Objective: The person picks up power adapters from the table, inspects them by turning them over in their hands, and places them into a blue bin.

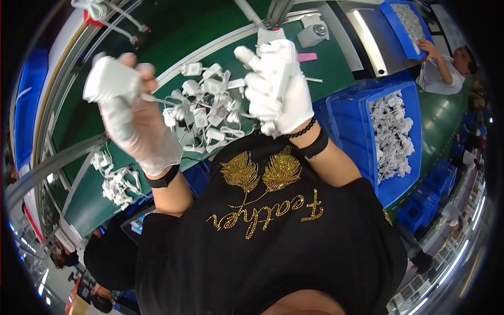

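Note:
My left hand (142,123), in a thin white glove with bare fingertips showing, is raised on the left. It is closed on a blurred, blocky white power adapter (107,79). My right hand (289,102), in a white glove, is closed around another white power adapter (285,63), its plug end pointing away from me. A coiled white cable (269,127) hangs below that hand's fingers. Between my hands, a heap of white power adapters with cables (202,107) lies on the green tabletop (239,65).
A blue bin (344,123) full of white adapters stands at right. Farther off, a person (443,73) touches a blue tray (391,26). A second adapter pile (119,186) lies at left. A white bottle (312,35) and a pink slip (307,56) sit at the back.

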A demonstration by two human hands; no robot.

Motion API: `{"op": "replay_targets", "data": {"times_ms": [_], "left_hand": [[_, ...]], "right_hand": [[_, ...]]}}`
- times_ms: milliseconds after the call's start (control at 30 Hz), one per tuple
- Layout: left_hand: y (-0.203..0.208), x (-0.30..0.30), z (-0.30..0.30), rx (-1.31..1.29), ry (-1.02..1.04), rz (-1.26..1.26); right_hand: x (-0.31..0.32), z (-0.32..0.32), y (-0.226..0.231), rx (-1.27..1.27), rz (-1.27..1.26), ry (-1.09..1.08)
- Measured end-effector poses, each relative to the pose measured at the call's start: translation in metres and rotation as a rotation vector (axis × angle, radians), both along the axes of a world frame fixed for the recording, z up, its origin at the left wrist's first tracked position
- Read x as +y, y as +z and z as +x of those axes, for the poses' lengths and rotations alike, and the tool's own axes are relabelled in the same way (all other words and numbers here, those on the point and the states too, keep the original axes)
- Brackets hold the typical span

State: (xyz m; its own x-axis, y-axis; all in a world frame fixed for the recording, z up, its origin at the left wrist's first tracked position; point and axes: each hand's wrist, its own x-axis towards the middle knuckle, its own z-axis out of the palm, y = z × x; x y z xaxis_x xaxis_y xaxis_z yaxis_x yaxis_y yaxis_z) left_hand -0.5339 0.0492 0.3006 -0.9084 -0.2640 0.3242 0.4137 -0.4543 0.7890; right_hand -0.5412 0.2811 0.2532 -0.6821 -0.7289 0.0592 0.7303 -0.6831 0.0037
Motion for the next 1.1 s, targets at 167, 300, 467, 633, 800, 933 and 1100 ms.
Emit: {"op": "replay_targets", "data": {"times_ms": [167,300,467,633,800,933,1100], "left_hand": [[0.000,-0.016,0.016,-0.104,0.272,-0.036],[-0.041,-0.028,0.027,-0.374,0.212,-0.024],[-0.108,-0.036,0.020,-0.641,-0.024,0.175],[-0.097,-0.021,0.008,-0.584,0.131,-0.046],[-0.072,0.005,0.001,-0.490,0.063,-0.109],[-0.052,0.023,-0.011,-0.416,0.081,-0.182],[0.019,0.027,0.016,-0.022,0.243,-0.642]], "right_hand": [[-0.005,-0.011,0.021,0.063,0.577,-0.243],[-0.004,0.002,0.072,0.409,0.311,-0.480],[0.003,-0.022,0.095,0.444,0.898,-0.571],[0.046,-0.016,0.094,0.534,0.140,-0.655],[0.052,-0.012,0.076,0.514,0.474,-0.685],[0.084,0.002,0.072,0.488,0.459,-0.664],[0.156,0.043,0.095,0.518,0.896,-0.751]]}}
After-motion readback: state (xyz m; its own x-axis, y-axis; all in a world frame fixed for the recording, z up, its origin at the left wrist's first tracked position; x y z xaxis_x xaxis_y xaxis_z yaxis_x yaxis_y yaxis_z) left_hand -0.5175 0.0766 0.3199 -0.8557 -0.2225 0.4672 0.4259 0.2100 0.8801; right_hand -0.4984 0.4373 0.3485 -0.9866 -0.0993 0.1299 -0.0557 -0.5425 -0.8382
